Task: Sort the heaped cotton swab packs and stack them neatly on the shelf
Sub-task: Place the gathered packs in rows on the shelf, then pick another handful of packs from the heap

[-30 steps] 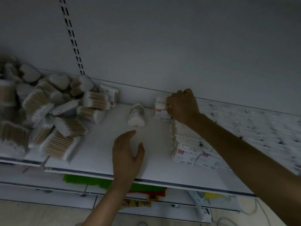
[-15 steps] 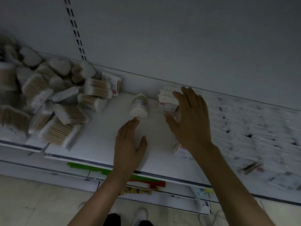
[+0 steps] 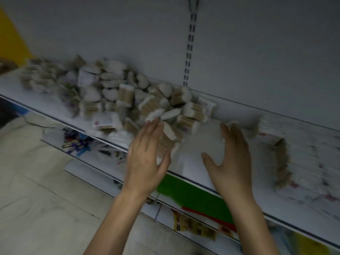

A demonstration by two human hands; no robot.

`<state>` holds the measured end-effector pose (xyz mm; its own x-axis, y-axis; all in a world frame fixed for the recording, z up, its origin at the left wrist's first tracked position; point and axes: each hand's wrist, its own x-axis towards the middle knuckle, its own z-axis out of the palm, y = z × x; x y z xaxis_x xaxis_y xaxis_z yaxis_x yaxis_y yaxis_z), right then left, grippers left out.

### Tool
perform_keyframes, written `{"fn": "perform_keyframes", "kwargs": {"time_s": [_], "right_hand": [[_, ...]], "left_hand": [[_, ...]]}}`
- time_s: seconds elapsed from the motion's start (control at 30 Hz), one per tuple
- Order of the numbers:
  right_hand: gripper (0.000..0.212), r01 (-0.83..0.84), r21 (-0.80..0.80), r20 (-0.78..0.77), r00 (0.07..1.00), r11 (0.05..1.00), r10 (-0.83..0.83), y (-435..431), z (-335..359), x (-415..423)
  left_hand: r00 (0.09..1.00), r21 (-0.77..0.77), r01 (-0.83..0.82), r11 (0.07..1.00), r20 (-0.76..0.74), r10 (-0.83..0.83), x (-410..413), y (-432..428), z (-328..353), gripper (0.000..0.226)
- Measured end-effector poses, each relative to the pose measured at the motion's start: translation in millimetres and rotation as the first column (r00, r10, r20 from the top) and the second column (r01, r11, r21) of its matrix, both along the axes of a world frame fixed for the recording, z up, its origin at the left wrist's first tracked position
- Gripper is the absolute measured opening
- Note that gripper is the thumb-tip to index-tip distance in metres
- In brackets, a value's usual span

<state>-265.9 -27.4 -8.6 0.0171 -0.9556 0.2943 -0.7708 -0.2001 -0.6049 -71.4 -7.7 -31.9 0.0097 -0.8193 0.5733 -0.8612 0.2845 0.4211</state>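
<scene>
left hand: your left hand (image 3: 145, 159) sits at frame centre, over the shelf's front edge. Fingers (image 3: 150, 131) are straight and close together, thumb spread to the right. It holds nothing.
left fingertips: at the near edge of the heap (image 3: 128, 96), pointing up-frame into it.
swab pack: a wooden-stick swab pack (image 3: 168, 142) lies just right of your left fingers, in the gap above the thumb. Too blurred to tell whether it touches the hand.
right hand: your right hand (image 3: 233, 162) is right of centre, above bare shelf (image 3: 200, 137). Fingers (image 3: 233, 137) are straight and slightly apart, thumb out to the left. It grips nothing.
blurred pack: a blurred pack (image 3: 239, 125) sits at your right fingertips; cannot tell whether they touch.
heap: loose packs are piled from upper left to centre, against the back wall, at mixed angles.
stacked packs: stacked packs (image 3: 279, 159) stand in rows on the shelf at the right; motion blur hides detail.
backdrop: a slotted upright (image 3: 190, 43) runs up the back wall at upper centre.
below: a lower shelf (image 3: 88, 157) carries small coloured items at lower left, and a green strip (image 3: 184, 192) shows under the front edge.
</scene>
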Motion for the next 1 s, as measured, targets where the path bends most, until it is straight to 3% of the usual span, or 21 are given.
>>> {"fn": "perform_keyframes", "kwargs": {"time_s": [0.23,0.47,0.63,0.8,1.0], "right_hand": [[0.070,-0.101,-0.088,-0.034,0.995,0.991,0.099,37.2,2.3,161.3],[0.069,-0.158,-0.036,-0.101,0.983,0.987,0.154,61.1,3.0,269.0],[0.061,-0.044,-0.043,-0.130,0.991,0.998,0.038,42.6,2.3,287.9],[0.041,0.133,0.003,-0.002,0.991,0.991,-0.133,0.3,-0.8,287.9],[0.054,0.319,0.126,-0.204,0.935,0.940,-0.290,-71.8,-25.2,308.2]], "left_hand": [[0.985,0.056,-0.142,0.988,0.106,0.135,162.7,51.6,16.2,0.075],[0.983,0.154,-0.151,0.976,0.130,0.131,271.4,80.1,12.6,0.083],[0.994,0.215,-0.095,0.972,0.067,0.082,301.6,61.9,6.8,0.081],[0.999,0.250,0.031,0.968,0.035,-0.041,307.4,20.1,-6.8,0.077],[0.957,0.300,0.230,0.926,0.104,-0.272,316.5,-21.6,-8.2,0.071]]}}
